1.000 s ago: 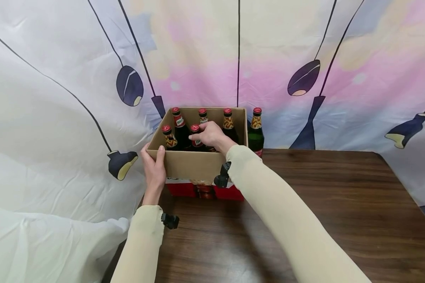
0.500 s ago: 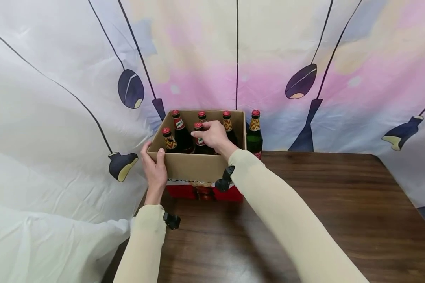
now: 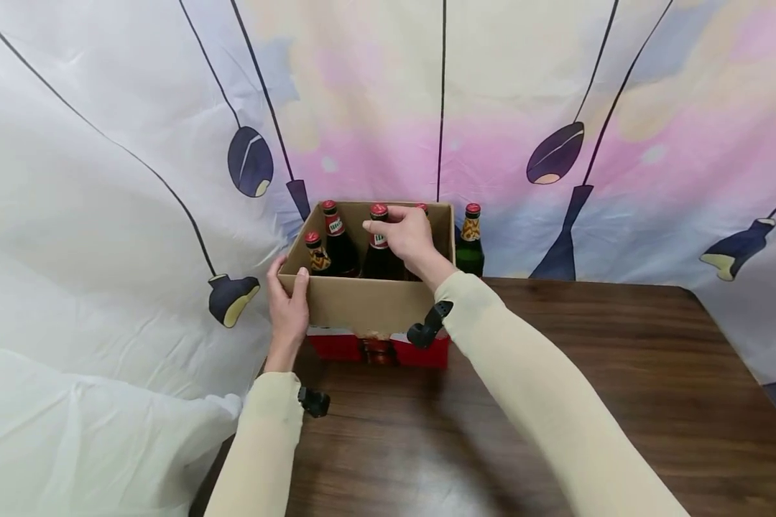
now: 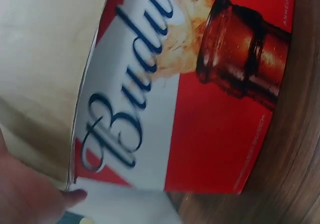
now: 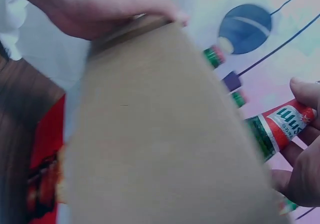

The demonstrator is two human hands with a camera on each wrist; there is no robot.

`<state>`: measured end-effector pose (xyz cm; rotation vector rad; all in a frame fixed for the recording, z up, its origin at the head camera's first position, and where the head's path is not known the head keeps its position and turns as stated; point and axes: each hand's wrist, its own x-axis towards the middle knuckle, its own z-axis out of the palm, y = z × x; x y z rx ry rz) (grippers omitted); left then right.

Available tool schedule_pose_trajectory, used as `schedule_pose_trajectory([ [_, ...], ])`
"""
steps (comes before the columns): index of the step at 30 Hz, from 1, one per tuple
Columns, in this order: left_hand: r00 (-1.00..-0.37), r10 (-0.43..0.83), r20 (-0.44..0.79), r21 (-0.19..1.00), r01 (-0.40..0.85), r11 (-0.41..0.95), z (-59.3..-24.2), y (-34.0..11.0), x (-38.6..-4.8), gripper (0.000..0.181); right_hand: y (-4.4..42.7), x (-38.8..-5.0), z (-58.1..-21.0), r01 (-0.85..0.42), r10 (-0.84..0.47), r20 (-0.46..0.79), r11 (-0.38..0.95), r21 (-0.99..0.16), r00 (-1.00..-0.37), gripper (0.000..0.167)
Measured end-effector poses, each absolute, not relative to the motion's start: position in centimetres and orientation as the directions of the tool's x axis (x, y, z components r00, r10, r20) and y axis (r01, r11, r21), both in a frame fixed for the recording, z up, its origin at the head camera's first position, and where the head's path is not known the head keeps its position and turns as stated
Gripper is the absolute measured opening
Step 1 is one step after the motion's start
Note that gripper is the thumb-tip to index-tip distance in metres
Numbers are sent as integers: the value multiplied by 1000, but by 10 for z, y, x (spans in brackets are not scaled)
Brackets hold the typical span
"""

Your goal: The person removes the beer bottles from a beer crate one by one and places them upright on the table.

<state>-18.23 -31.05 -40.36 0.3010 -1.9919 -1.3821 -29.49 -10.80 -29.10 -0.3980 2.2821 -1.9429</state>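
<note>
- A person's left hand point(image 3: 289, 312) clamps the front left corner of an open carton point(image 3: 356, 301), which stands by the back left corner of the table point(image 3: 608, 359).
- Two red-capped bottles point(image 3: 342, 253) stand in the carton's left side.
- The right hand point(image 3: 410, 235) wraps its fingers around the neck of a red-labelled bottle point(image 3: 379, 238) inside the carton, its base hidden.
- Outside the carton's right side, a green bottle point(image 3: 470, 248) stands near the table's back edge.

On the carton point(image 4: 215, 144), large blue script in the left wrist view reads "Budw" before the top edge cuts it; small capitals at upper right read "ANHEUSER". Lettering at lower right is too faint. In the right wrist view, a bottle's neck label point(image 5: 288, 120) at right shows "Wus", partly covered.
</note>
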Motion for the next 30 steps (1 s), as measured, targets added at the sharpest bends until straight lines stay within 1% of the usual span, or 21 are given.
schedule_pose_trajectory([
  [3,-766,-496,410,870,165,464,-401,-309,-182,50,-96,-297,-271,-102,-269,69,110,-989,-961,42],
  [7,-782,-452,428,845,169,508,-395,-305,-189,45,-77,-301,-234,-71,-245,53,65,-995,-968,43],
  [10,-776,-460,432,848,175,501,-393,-303,-194,44,-64,-303,-199,-39,-234,30,33,-999,-972,43],
  [15,-770,-482,418,855,154,496,-391,-304,-197,44,-44,-307,-135,24,-231,-7,-68,-997,-973,44],
  [19,-763,-495,416,849,131,512,-391,-309,-193,44,-26,-312,-96,7,-205,22,-138,-990,-979,39],
  [22,-763,-495,416,844,121,523,-391,-312,-190,45,-5,-314,-80,-53,-177,78,-143,-988,-981,32],
  [25,-767,-489,415,843,122,524,-389,-314,-189,46,18,-315,-74,-101,-145,119,-126,-987,-982,30],
  [27,-769,-488,413,844,122,522,-387,-315,-189,47,31,-317,-73,-110,-131,124,-111,-988,-984,31],
  [30,-773,-486,407,845,116,522,-386,-317,-186,48,47,-324,-78,-78,-120,88,-84,-993,-989,34],
])
